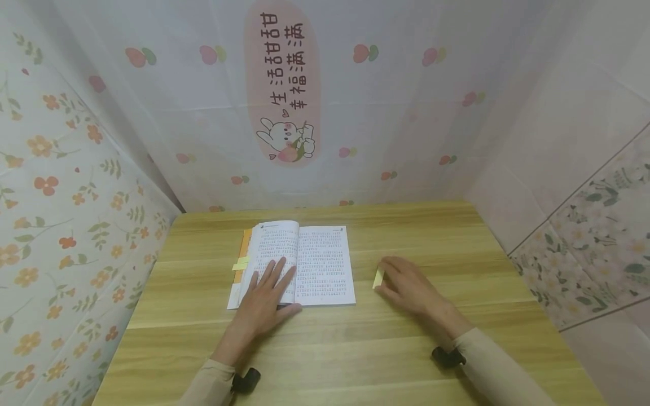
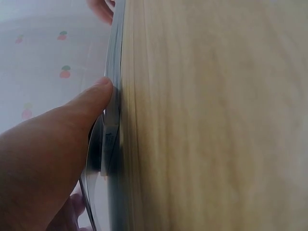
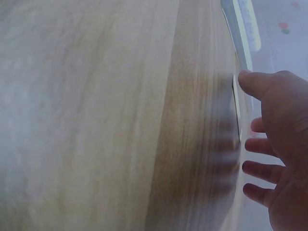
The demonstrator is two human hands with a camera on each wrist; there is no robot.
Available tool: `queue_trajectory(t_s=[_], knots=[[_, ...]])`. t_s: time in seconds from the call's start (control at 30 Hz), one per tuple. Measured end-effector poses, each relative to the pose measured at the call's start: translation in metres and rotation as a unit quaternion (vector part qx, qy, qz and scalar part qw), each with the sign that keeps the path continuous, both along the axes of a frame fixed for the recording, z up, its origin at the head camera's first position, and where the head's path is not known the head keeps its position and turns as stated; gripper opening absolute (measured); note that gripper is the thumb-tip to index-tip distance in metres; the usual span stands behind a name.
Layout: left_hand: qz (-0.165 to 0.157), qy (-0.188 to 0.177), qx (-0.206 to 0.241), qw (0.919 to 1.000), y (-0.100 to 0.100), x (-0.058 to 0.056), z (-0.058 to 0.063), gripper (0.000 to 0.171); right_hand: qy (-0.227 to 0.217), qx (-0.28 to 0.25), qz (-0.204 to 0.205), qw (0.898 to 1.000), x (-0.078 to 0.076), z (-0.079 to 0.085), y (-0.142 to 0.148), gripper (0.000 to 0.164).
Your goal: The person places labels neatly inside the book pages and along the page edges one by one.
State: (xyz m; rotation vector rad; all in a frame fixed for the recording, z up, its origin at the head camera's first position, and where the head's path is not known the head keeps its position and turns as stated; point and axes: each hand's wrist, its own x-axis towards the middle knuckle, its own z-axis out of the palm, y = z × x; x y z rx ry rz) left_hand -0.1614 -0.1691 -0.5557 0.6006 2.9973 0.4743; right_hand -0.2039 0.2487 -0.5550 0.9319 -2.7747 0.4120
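An open book (image 1: 322, 265) lies on the wooden table, its printed pages facing up. Across its left page my left hand (image 1: 268, 296) rests with fingers spread, the thumb at the book's lower edge. In the left wrist view, the thumb of that left hand (image 2: 53, 144) lies along the page edges. Yellow sticky tabs (image 1: 241, 263) stick out from the book's left side. To the right of the book, a small yellow sticky note pad (image 1: 378, 277) lies on the table. My right hand (image 1: 408, 285) hovers at it, thumb and fingers spread about its two ends.
A floral cloth (image 1: 66, 225) hangs at the left. Behind the table (image 1: 325, 361) is a printed curtain (image 1: 406, 113) with a rabbit picture. At the right stands a pale panel (image 1: 599, 242) with a flower pattern. Both wrists carry small black devices.
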Motion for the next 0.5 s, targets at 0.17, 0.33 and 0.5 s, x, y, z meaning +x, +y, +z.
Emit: queue_trajectory(t_s=[0.17, 0.33, 0.5], knots=[[0.0, -0.002, 0.001, 1.0, 0.0003, -0.0004, 0.0011, 0.095, 0.022, 0.005, 0.002, 1.0, 0.0, -0.0019, -0.0007, 0.057], [0.0, -0.009, 0.001, 1.0, 0.0001, -0.0009, 0.0015, 0.096, 0.02, 0.009, -0.002, 1.0, 0.0003, -0.0024, -0.0015, 0.055], [0.0, -0.015, -0.004, 0.9999, 0.0, -0.0014, 0.0018, 0.096, 0.011, 0.012, -0.008, 1.0, 0.0003, -0.0025, -0.0024, 0.053]])
